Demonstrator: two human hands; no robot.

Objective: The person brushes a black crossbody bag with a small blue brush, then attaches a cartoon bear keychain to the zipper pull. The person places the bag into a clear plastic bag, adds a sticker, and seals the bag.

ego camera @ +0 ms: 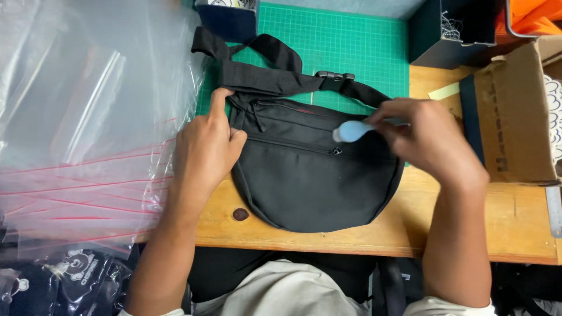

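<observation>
Head view. A black waist bag (310,175) lies flat on the wooden table (515,228), its upper edge and strap (263,55) over a green cutting mat (351,41). The left hand (205,149) presses the bag's left end, fingers together. The right hand (430,140) pinches a pale blue tool (351,131) above the zipper; its long axis runs left-right, tip leftward. Clear plastic bags (88,117) lie left, a cardboard box (515,111) right.

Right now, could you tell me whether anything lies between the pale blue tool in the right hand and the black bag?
Nothing visible does. The right hand holds the pale blue tool just over the black bag, near its zip, while the left hand rests on the bag's left end.
</observation>
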